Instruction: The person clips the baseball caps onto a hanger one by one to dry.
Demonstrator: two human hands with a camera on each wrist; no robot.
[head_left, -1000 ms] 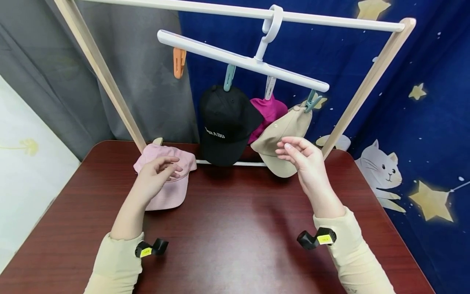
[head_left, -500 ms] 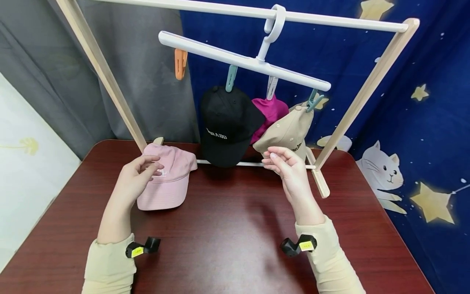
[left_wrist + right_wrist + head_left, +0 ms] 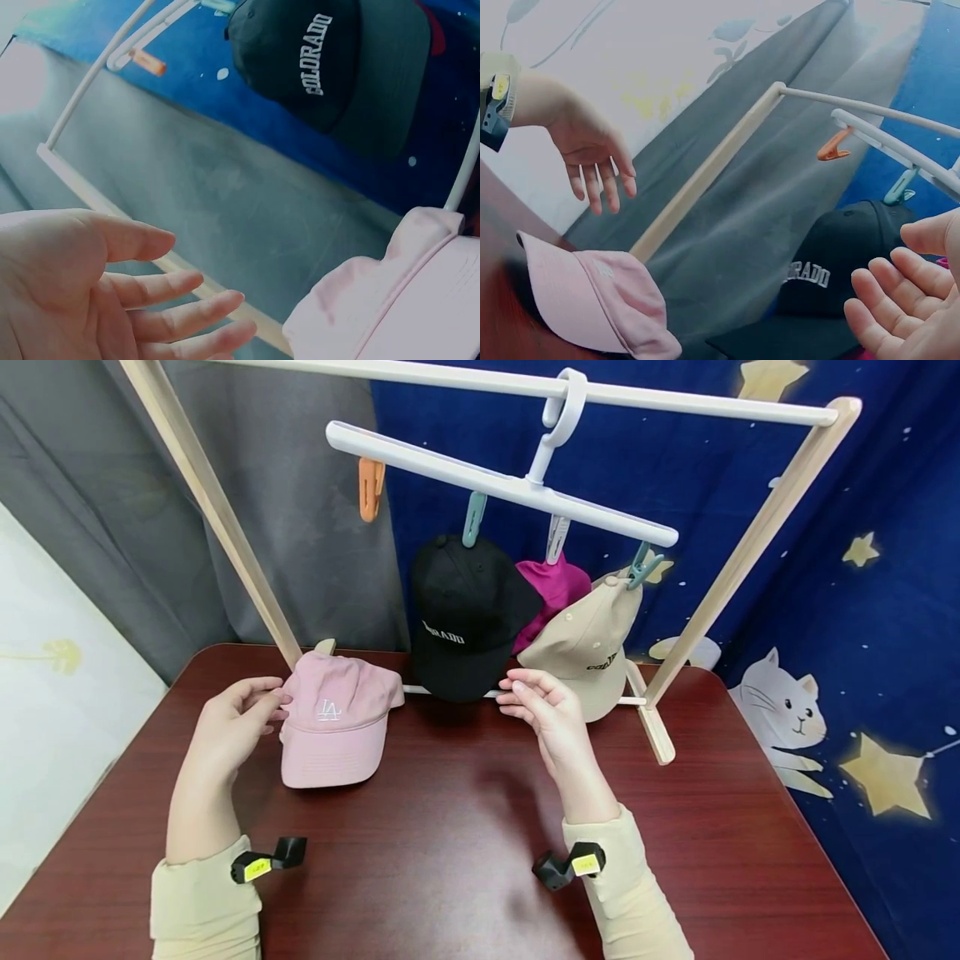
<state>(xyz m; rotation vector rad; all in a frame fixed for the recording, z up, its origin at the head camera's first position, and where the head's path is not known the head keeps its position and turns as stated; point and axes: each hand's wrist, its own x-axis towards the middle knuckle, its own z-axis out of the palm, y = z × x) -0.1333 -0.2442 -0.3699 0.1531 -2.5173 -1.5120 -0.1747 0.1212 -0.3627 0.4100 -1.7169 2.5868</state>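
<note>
A pink cap [image 3: 341, 714] with white letters lies on the table at the left. Just left of it hovers my left hand [image 3: 234, 727], fingers loosely bent and holding nothing; the left wrist view shows its bare palm [image 3: 52, 285]. My right hand [image 3: 551, 718], also holding nothing, is raised in front of the hanging caps, near the beige cap [image 3: 592, 631]. A black cap [image 3: 461, 618] hangs from a teal clip [image 3: 474, 518], and a magenta cap [image 3: 558, 593] from a white clip [image 3: 556, 539], partly hidden behind its neighbours. The beige one hangs from another teal clip [image 3: 643, 566].
A white hanger [image 3: 495, 485] tilts down to the right from the rack's top rod [image 3: 450, 378]. An orange clip [image 3: 371, 489] at its left end holds no cap. Wooden posts [image 3: 757, 543] stand on both sides of the dark red table [image 3: 427, 860].
Both hands have moved left: the left from in front of the pink cap to beside it, the right away from the beige cap, uncovering its lettering. The caps stay in place.
</note>
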